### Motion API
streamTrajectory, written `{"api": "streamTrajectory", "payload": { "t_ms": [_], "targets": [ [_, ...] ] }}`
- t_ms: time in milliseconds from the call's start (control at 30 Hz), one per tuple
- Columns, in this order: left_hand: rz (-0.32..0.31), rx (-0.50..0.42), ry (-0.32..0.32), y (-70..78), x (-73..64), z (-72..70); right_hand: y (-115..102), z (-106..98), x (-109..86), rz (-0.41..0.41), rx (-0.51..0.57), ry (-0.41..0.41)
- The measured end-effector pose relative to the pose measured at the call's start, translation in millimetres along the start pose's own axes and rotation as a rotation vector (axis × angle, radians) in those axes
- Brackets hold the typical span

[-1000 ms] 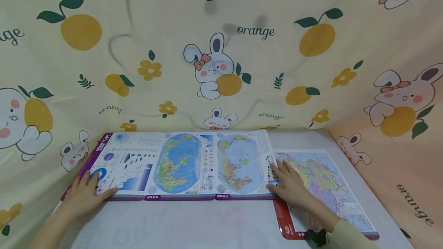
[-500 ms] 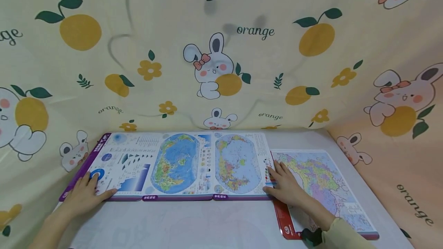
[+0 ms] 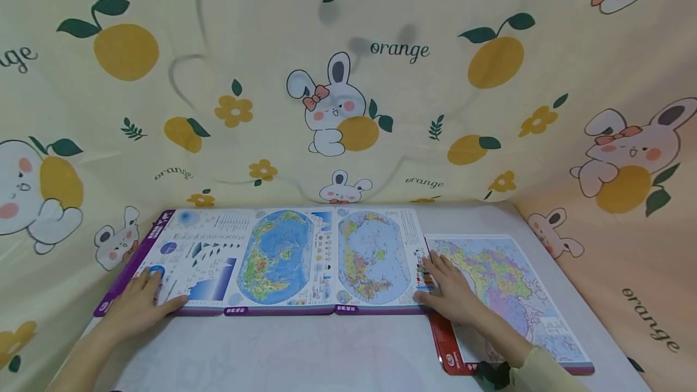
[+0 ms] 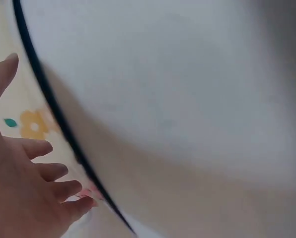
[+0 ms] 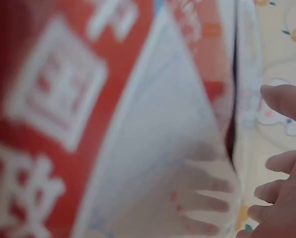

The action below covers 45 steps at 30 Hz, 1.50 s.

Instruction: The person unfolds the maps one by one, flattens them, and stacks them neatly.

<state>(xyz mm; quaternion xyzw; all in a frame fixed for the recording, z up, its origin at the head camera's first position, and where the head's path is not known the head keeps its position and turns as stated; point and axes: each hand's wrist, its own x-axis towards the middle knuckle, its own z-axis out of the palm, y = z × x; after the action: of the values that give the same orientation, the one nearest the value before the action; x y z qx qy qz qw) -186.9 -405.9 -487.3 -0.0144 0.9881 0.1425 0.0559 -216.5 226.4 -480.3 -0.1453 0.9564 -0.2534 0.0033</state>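
- Purple-edged three-part chart [image 3: 272, 259]: one.
- Left hand [image 3: 135, 306] on its left end, fingers wide.
- Right hand [image 3: 452, 294] on its right end, fingers wide.
- One red-edged map [image 3: 509, 289] partly under it.

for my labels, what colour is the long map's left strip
The strip is purple, clearest in the head view.

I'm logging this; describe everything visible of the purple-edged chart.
The chart lies flat on the table, three panels side by side: diagrams leftmost, oval maps on the others. It looks like card, edged purple. The left hand rests on its near left corner, the right hand on its right edge, which seems to overlap the red-edged map.
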Motion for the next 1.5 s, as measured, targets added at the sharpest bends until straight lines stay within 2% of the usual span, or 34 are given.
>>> {"api": "streamTrajectory", "payload": {
  "t_ms": [133, 300, 500, 667, 867, 1000, 1100, 1200, 1300, 1367, 1500],
  "targets": [
    [0.072, -0.04, 0.053, 25.7, -1.2, -4.0, -5, -9, -7.6, -0.006, 0.038, 0.046],
    [0.105, -0.126, 0.085, 70.3, -2.4, -7.8, -7, -20, -18.3, 0.008, 0.136, 0.109],
    [0.138, -0.334, 0.128, 132.0, -1.8, -5.6, -4, -36, -34.6, 0.045, 0.225, 0.196],
    [0.183, -0.511, 0.153, 182.2, -0.5, 10.2, 10, -48, -51.1, 0.069, 0.255, 0.285],
    [0.199, -0.667, 0.121, 242.7, 0.4, 31.3, 38, -61, -75.4, 0.125, 0.291, 0.316],
    [0.233, -0.739, 0.088, 282.0, -1.9, 44.5, 60, -69, -92.3, 0.226, 0.254, 0.298],
    [0.276, -0.779, 0.036, 309.8, -4.2, 52.1, 77, -76, -101.2, 0.316, 0.203, 0.251],
    [0.311, -0.812, -0.024, 336.5, -8.7, 58.5, 92, -84, -107.9, 0.367, 0.172, 0.171],
    [0.351, -0.822, -0.08, 359.3, -13.3, 65.4, 107, -88, -113.2, 0.363, 0.136, 0.116],
    [0.38, -0.803, -0.109, 372.4, -16.1, 70.7, 115, -88, -116.7, 0.339, 0.118, 0.108],
    [0.446, -0.701, -0.173, 393.0, -21.8, 82.6, 128, -86, -122.0, 0.295, 0.067, 0.082]
  ]
}}
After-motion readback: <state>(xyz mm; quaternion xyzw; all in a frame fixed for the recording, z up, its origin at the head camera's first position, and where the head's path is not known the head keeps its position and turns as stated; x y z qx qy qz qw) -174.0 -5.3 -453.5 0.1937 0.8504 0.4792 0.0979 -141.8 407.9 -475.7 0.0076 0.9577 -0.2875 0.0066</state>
